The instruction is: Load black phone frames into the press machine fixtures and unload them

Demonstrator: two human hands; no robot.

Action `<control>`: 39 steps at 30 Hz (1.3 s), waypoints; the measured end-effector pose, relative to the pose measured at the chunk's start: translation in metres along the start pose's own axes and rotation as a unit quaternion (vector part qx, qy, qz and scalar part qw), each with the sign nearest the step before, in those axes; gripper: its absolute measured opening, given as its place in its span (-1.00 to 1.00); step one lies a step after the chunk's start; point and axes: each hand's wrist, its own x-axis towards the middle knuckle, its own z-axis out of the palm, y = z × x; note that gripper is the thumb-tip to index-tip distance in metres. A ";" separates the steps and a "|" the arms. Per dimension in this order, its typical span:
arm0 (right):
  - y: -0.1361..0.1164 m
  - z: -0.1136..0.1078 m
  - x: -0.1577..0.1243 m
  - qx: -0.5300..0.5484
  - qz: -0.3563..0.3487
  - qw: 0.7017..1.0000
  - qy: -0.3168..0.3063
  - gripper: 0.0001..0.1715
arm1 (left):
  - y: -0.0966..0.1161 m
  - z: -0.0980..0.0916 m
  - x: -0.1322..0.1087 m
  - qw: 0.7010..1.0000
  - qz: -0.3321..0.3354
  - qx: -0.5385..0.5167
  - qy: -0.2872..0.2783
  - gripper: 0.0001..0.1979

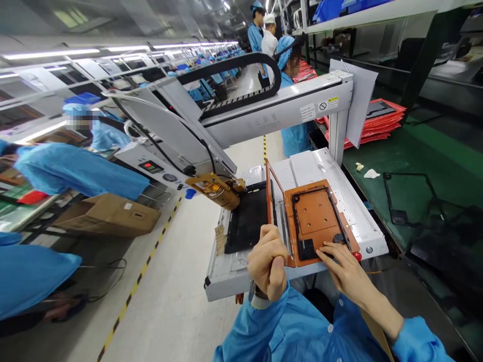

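My left hand (pixel 267 262) is closed in a fist at the near end of an upright, hinged orange frame lid (pixel 269 193). Whatever its fingers hold, if anything, is hidden. Fingers outstretched, my right hand (pixel 345 269) rests at the near edge of an orange fixture plate (pixel 313 213). On that plate lies a thin black rectangular frame (pixel 295 221) with a dark block in its near left corner; my right fingertips touch or hover just beside this block. Left of the lid, a black flat panel (pixel 247 221) lies under the brass-coloured nozzle head (pixel 224 195) of the machine.
The machine's gantry beam (pixel 275 113) spans beyond my hands. On the green bench (pixel 381 201) at right are another black frame (pixel 396 215), white scraps (pixel 372 174) and stacked red sleeves (pixel 388 123). A cardboard box (pixel 109 213) and co-workers are at left.
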 end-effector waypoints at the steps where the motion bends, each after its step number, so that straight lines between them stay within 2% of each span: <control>1: -0.001 0.001 -0.001 -0.010 -0.006 1.000 0.001 -0.21 | 0.000 0.003 0.000 1.000 0.000 -0.002 -0.005 -0.66; 4: 0.001 -0.001 0.003 -0.034 -0.030 0.999 0.005 -0.27 | -0.001 0.011 0.000 0.999 0.004 -0.009 -0.031 -0.67; 8: 0.007 -0.007 0.016 -0.074 -0.032 0.997 -0.019 -0.51 | -0.003 0.018 -0.001 0.998 0.021 -0.011 -0.056 -0.69; 13: 0.004 -0.007 0.021 -0.105 -0.015 0.993 -0.047 -0.45 | -0.006 0.027 -0.005 0.998 0.023 -0.011 -0.062 -0.70; 16: -0.001 -0.007 0.018 -0.116 -0.023 0.992 -0.046 -0.42 | -0.008 0.039 -0.010 0.997 0.028 0.020 -0.066 -0.81; 18: -0.002 -0.009 0.016 -0.101 -0.029 0.994 -0.036 -0.42 | -0.011 0.050 -0.016 0.993 0.046 0.066 -0.084 -0.89; 20: 0.000 -0.012 0.013 -0.053 -0.020 0.998 -0.006 -0.44 | -0.015 0.061 -0.023 0.986 0.064 0.100 -0.118 -0.89; 22: 0.007 -0.016 0.009 -0.011 0.009 0.999 0.043 -0.48 | -0.019 0.071 -0.031 0.979 0.071 0.104 -0.159 -0.86; 24: 0.019 -0.019 0.003 -0.018 0.054 0.995 0.080 -0.49 | -0.022 0.080 -0.039 0.976 0.067 0.094 -0.187 -0.84; 28: 0.051 -0.023 -0.015 -0.009 0.121 0.986 0.115 -0.53 | -0.030 0.090 -0.056 0.972 0.054 0.084 -0.212 -0.80; 30: 0.068 -0.027 -0.021 0.025 0.185 0.968 0.169 -0.58 | -0.036 0.094 -0.068 0.960 0.048 0.115 -0.250 -0.75; 32: 0.086 -0.032 -0.021 0.043 0.256 0.943 0.211 -0.58 | -0.043 0.100 -0.080 0.933 0.048 0.163 -0.318 -0.68; 35: 0.112 -0.038 -0.010 0.042 0.321 0.920 0.221 -0.45 | -0.050 0.109 -0.093 0.895 0.051 0.201 -0.396 -0.65; 37: 0.127 -0.039 0.000 0.032 0.360 0.907 0.218 -0.38 | -0.050 0.109 -0.098 0.890 0.046 0.196 -0.408 -0.63; 39: 0.141 -0.038 0.010 0.030 0.397 0.893 0.211 -0.35 | -0.047 0.098 -0.101 0.899 0.036 0.178 -0.398 -0.62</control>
